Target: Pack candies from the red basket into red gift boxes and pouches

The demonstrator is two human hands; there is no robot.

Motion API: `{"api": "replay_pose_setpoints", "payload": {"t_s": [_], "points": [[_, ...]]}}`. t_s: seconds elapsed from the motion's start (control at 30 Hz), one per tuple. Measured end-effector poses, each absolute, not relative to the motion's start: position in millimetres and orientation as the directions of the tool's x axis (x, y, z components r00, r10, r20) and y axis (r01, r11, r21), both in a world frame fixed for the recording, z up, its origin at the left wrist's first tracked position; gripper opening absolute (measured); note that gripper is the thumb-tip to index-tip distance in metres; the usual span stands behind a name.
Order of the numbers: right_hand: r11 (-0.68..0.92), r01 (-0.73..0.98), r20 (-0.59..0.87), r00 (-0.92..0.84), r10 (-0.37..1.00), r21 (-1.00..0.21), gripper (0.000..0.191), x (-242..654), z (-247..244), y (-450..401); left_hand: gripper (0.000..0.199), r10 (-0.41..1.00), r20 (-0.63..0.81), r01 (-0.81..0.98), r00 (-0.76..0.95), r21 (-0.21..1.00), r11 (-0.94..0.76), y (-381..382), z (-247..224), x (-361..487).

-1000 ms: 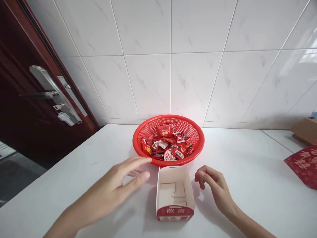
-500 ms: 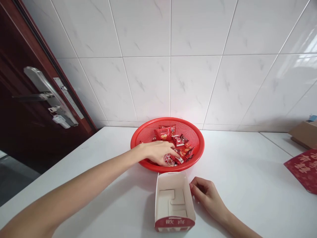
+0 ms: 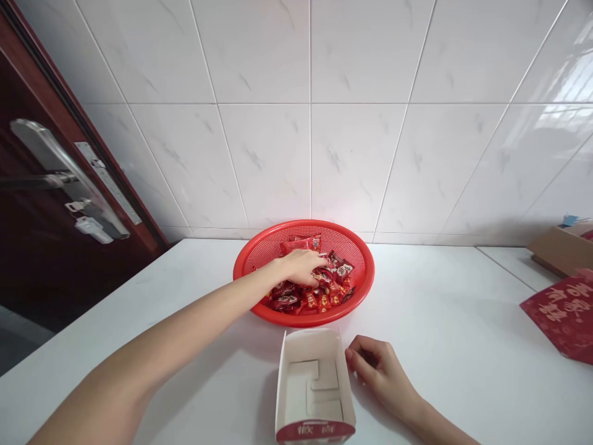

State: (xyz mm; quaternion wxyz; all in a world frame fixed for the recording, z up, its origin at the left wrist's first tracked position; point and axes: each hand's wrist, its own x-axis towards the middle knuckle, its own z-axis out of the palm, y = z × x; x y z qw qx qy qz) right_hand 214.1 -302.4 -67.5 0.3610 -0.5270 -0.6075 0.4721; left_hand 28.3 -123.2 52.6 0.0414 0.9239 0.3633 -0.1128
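Note:
My left hand (image 3: pixel 303 267) reaches into a red plastic colander (image 3: pixel 365 290) that holds many small wrapped snack packets (image 3: pixel 319 301). Its thumb and fingers are apart over the packets, and the fingertips are partly hidden among them. In front of the colander stands an open-topped paper box (image 3: pixel 315 377), white inside, with a red front edge bearing white characters. No packets lie in it. My right hand (image 3: pixel 382 374) rests on the table to the right of this box, fingers curled, thumb and index finger closed at the box's right wall.
The white table (image 3: pixel 445 321) backs onto a tiled wall (image 3: pixel 356 154). To the right lie a red paper piece (image 3: pixel 563 315) with lettering and a brown cardboard box (image 3: pixel 560 247). A dark red door (image 3: pixel 28 247) with a metal handle and keys stands at the left.
My left hand has moved from the front of the colander toward its back, and the packets lie differently. My right hand keeps its place beside the box. The view has shifted slightly right.

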Motion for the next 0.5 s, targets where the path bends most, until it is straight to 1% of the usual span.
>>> {"api": "replay_pose_setpoints", "payload": {"t_s": [0.1,0.17,0.23,0.37,0.5], "points": [[0.004,0.309,-0.057,-0.191,0.98,-0.951,0.04,214,-67,-303,0.079,0.732,-0.222,0.763,0.644,0.108,-0.638,-118,55,20],[0.009,0.313,-0.054,-0.192,0.98,-0.95,0.041,215,-67,-304,0.084,0.753,-0.206,0.78,0.625,0.169,-0.602,-116,54,16],[0.014,0.316,-0.05,-0.195,0.98,-0.949,0.041,215,-67,-304,0.086,0.757,-0.186,0.778,0.627,0.204,-0.594,-114,54,14],[0.02,0.322,-0.045,-0.191,0.981,-0.947,0.042,215,-66,-304,0.08,0.744,-0.097,0.736,0.661,0.277,-0.618,-115,53,11],[0.027,0.311,-0.034,-0.191,0.981,-0.95,0.043,215,-66,-303,0.064,0.778,-0.015,0.718,0.628,0.399,-0.571,-118,51,7]]}}
